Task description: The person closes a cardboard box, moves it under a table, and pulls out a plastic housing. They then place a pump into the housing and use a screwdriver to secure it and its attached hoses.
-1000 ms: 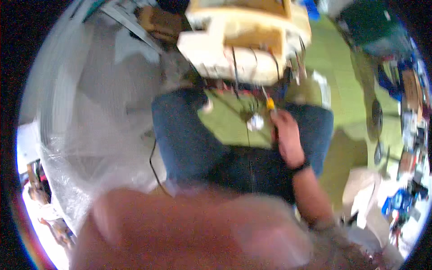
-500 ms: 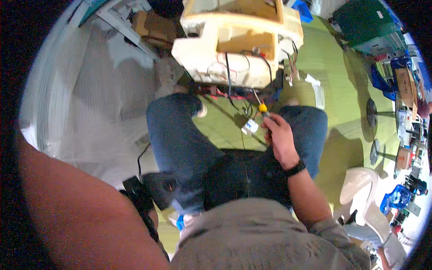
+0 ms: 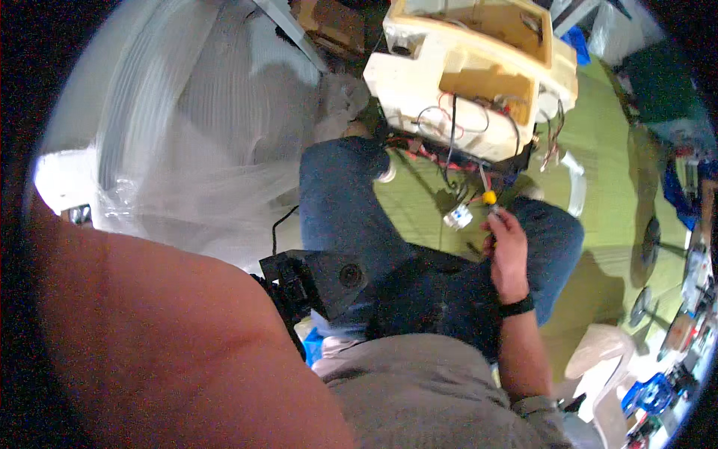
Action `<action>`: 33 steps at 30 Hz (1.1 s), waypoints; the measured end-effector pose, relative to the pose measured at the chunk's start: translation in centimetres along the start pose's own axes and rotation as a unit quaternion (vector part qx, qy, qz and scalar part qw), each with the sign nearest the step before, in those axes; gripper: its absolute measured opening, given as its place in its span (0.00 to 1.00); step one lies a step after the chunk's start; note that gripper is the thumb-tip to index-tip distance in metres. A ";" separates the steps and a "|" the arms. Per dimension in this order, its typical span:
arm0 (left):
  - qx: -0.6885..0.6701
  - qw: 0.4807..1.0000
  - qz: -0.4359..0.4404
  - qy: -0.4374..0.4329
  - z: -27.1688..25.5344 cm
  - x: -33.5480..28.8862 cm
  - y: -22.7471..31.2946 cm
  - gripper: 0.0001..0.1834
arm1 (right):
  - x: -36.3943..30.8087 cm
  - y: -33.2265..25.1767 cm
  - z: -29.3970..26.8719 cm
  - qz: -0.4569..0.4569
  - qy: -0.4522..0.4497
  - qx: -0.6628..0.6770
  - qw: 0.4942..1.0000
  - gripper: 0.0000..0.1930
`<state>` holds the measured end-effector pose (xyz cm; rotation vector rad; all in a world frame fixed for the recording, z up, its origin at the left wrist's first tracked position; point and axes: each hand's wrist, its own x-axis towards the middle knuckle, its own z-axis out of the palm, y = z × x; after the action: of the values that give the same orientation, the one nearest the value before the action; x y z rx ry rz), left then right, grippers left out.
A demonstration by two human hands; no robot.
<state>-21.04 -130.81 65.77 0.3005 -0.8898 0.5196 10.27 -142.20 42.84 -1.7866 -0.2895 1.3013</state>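
Note:
My right hand (image 3: 508, 247), with a black band at the wrist, is closed around a screwdriver (image 3: 489, 197). The tool has a yellow collar and a thin shaft, which points up to the lower edge of a cream plastic housing (image 3: 419, 90). Fingers cover most of its handle, and the tip is lost among dark parts and wires (image 3: 452, 150). Just left of this hand is a small white piece with blue marks (image 3: 458, 217); its kind is unclear. My left arm (image 3: 164, 314) fills the lower left, but its hand is out of sight.
A black boxy device (image 3: 318, 280) is by my left arm. Grey ribbed wrapping (image 3: 224, 112) covers the left side, beside a cardboard box (image 3: 329, 26). Loose wires (image 3: 553, 142) hang off the housing's right side. A pale chair (image 3: 602, 355) stands at lower right.
The view has swung, so the housing, legs and right hand appear further right. The screwdriver stays in my right hand at the housing's lower edge. More of my left arm and the black device shows.

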 end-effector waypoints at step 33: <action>-0.300 0.950 -0.022 -0.089 1.5 5.0 1.5 0.23 | -1.1 0.9 1.7 -0.020 -0.024 -0.026 0.999 0.14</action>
<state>-20.30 -128.74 70.71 -0.1916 -1.1691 0.1625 8.08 -142.55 42.75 -1.7855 -0.3867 1.3195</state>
